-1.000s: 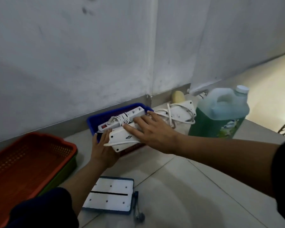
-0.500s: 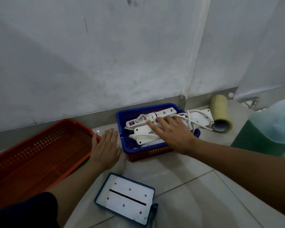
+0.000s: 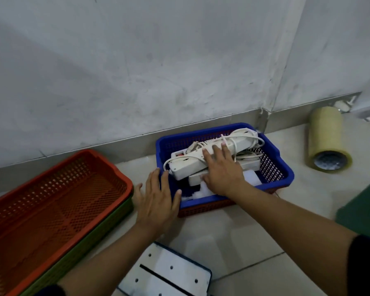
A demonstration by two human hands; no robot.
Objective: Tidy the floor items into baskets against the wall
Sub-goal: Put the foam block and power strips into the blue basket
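Observation:
A blue basket [image 3: 284, 167] nested in a red one stands against the wall and holds white power strips [image 3: 186, 165] with coiled cords. My right hand [image 3: 222, 171] lies flat on the strips with straight fingers, pressing them down inside the basket. My left hand [image 3: 156, 199] rests with spread fingers against the basket's near left corner. An orange basket [image 3: 51, 201] stacked in a green one sits to the left with nothing in it.
A large roll of yellowish tape [image 3: 327, 142] lies on the tiles at the right by the wall. A white plate with a blue rim [image 3: 167, 274] lies on the floor near me. A green jug's edge [image 3: 365, 212] shows at far right.
The power strips have gone from the basket's near rim down into it under my right hand. My left hand left the strip and moved to the basket's left corner. The view shifted left.

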